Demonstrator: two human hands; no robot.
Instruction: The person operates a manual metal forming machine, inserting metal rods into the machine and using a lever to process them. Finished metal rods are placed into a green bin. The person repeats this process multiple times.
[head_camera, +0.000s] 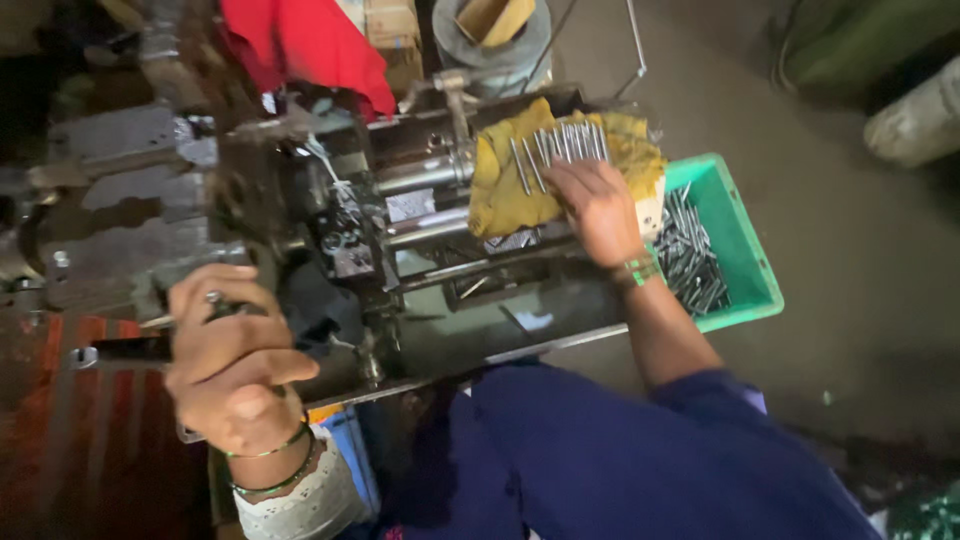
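My left hand (228, 362) is closed around a dark metal lever handle (120, 350) at the left side of a small metal machine (340, 225). My right hand (597, 208) rests on a yellow cloth (500, 190) spread over the machine's right part. Several thin metal rods (560, 145) lie in a row on that cloth, just under my fingertips. Whether the fingers grip a rod is hidden.
A green plastic bin (745, 245) holding several more metal rods stands right of the machine. A red cloth (305, 45) hangs at the back. A grey spool (495, 45) sits behind the machine. Concrete floor (850, 250) lies to the right.
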